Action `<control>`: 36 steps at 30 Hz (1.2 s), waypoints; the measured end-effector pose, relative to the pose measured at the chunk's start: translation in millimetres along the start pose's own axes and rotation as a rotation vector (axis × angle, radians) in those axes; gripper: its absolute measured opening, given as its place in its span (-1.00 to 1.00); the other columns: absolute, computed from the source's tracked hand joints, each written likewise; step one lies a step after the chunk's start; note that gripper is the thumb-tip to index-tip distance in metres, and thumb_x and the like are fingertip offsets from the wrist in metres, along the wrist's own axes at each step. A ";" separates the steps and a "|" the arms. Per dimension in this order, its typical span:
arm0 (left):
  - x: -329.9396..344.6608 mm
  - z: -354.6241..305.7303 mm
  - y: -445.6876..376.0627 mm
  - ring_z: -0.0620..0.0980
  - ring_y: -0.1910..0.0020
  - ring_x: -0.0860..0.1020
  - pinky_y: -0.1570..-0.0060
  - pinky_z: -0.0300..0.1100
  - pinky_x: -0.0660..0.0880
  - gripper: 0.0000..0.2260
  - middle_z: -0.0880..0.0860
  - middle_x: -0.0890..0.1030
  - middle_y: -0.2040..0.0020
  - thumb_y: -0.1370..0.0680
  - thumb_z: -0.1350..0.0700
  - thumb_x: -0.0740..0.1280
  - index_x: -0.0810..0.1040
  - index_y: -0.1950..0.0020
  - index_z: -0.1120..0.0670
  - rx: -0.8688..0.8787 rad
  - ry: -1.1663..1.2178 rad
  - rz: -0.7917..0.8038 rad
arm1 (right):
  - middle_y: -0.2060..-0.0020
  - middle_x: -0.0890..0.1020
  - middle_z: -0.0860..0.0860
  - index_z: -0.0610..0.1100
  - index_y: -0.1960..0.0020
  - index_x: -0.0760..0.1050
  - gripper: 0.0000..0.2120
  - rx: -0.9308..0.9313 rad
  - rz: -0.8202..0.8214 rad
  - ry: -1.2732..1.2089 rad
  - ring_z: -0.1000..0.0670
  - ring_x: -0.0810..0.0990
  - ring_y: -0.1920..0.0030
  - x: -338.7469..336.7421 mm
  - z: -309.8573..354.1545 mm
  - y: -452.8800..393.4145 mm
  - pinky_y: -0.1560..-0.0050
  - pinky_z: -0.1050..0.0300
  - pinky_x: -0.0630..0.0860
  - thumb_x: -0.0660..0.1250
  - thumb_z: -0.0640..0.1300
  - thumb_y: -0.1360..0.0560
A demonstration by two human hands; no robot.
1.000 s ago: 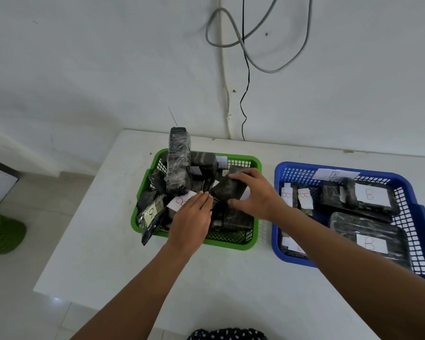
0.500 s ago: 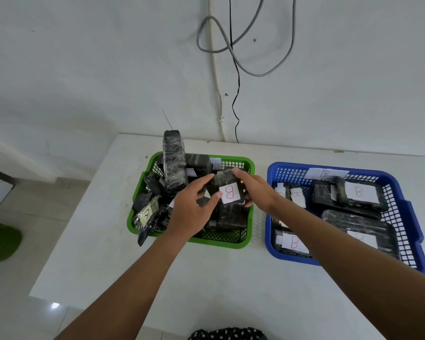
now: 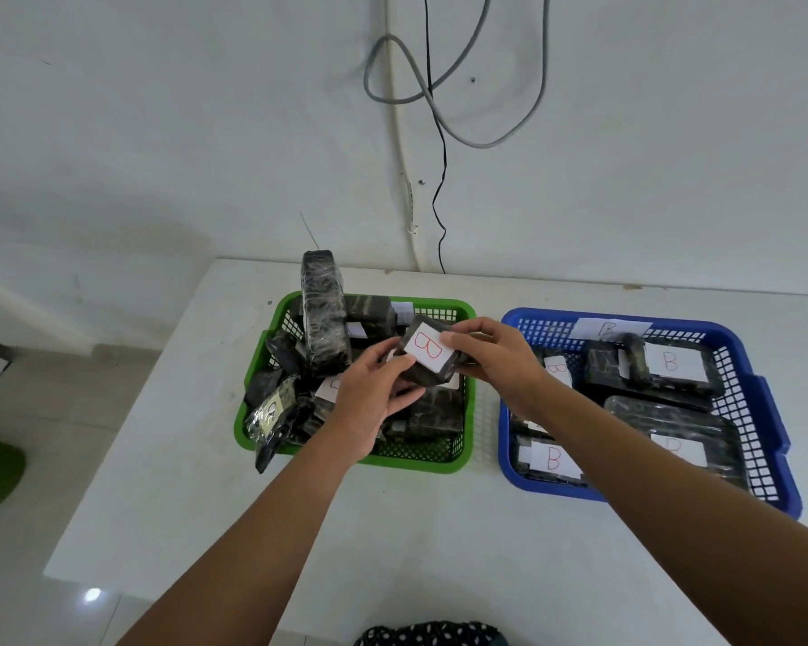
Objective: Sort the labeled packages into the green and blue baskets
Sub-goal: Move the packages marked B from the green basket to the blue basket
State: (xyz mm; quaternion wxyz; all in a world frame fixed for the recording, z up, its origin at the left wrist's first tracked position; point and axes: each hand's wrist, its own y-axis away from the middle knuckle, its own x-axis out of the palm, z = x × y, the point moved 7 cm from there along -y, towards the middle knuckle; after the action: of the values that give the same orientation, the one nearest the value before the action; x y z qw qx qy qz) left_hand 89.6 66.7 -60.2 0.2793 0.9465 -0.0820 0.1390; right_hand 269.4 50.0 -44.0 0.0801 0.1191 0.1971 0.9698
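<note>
above green basket (image 3: 444, 463), both hands' grip clasps package (image 3: 432, 366) labeled "b".

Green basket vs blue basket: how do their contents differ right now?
The green basket holds a jumbled heap, one long package standing upright above its rim; the blue basket holds packages lying flat. Blue's labels face up, each reading B; few of green's labels show. Both hands grip a B package above green; nothing is held over blue. Shared: mesh plastic baskets, dark wrapped packages, white table.
</note>
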 end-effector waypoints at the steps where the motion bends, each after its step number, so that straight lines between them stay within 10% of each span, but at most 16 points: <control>1: 4.6 1.6 0.5 0.09 -0.09 0.69 -0.02 -0.01 0.64 -0.77 0.13 0.72 -0.07 -0.57 0.15 0.42 0.59 -0.22 0.05 -0.017 -0.002 0.015 | 0.06 0.75 -0.13 -0.22 -0.06 0.58 -0.76 -0.004 -0.007 -0.012 -0.09 0.74 -0.02 -3.3 -0.2 1.2 0.06 0.13 0.66 0.53 -0.15 -0.47; 11: 82.7 39.9 -8.8 0.03 -0.04 0.71 0.00 -0.11 0.65 -0.76 0.16 0.71 -0.06 -0.53 0.12 0.47 0.60 -0.17 0.14 -0.084 0.011 -0.011 | -0.14 0.66 -0.20 -0.13 -0.21 0.49 -0.59 0.048 -0.370 -0.329 -0.13 0.72 -0.04 -83.5 -22.1 31.4 0.03 -0.04 0.69 0.56 -0.23 -0.44; 16: 118.1 40.7 -20.4 -0.13 -0.23 0.54 -0.24 -0.12 0.49 -0.61 -0.11 0.58 -0.28 -0.55 -0.12 0.38 0.54 -0.34 -0.02 0.146 -0.679 -0.062 | -0.02 0.71 -0.08 -0.07 -0.14 0.57 -0.71 -0.044 -0.492 -0.145 -0.04 0.75 0.05 -147.5 -4.5 43.5 0.04 -0.03 0.70 0.53 -0.20 -0.46; 20: 141.6 45.9 -32.1 -0.41 0.06 0.51 0.13 -0.59 0.33 -0.69 -0.17 0.56 -0.07 -0.62 0.08 0.30 0.51 -0.36 0.08 0.266 -0.906 -0.022 | 0.01 0.69 0.02 -0.04 -0.25 0.57 -0.64 -0.064 -0.443 0.355 0.02 0.71 0.03 -180.3 10.1 28.9 0.02 0.07 0.69 0.52 -0.14 -0.48; 25: 143.2 63.7 -45.4 0.07 -0.39 0.47 -0.36 -0.09 0.42 -0.61 0.09 0.51 -0.41 -0.67 0.17 0.21 0.39 -0.51 0.14 0.216 -0.971 -0.048 | -0.06 0.62 0.02 -0.08 -0.31 0.46 -0.48 0.023 -0.267 0.581 -0.02 0.65 -0.05 -190.9 8.3 -14.7 0.05 0.08 0.66 0.57 -0.14 -0.43; 36: 135.8 69.5 -49.4 -0.11 -0.19 0.57 -0.18 -0.29 0.46 -0.64 0.02 0.60 -0.30 -0.66 0.18 0.24 0.45 -0.47 0.12 0.243 -0.877 -0.142 | -0.20 0.64 -0.06 -0.10 -0.38 0.51 -0.61 -0.104 -0.041 1.097 -0.08 0.58 -0.17 -175.4 -5.5 -58.5 -0.17 0.05 0.48 0.37 -0.02 -0.58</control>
State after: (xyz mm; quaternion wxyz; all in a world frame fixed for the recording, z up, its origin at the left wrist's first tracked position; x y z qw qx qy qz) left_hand 245.0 58.9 -99.3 0.1138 0.9451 -0.1107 -0.2856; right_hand 442.5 65.8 -107.3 -0.0097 -0.4118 0.1640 0.8963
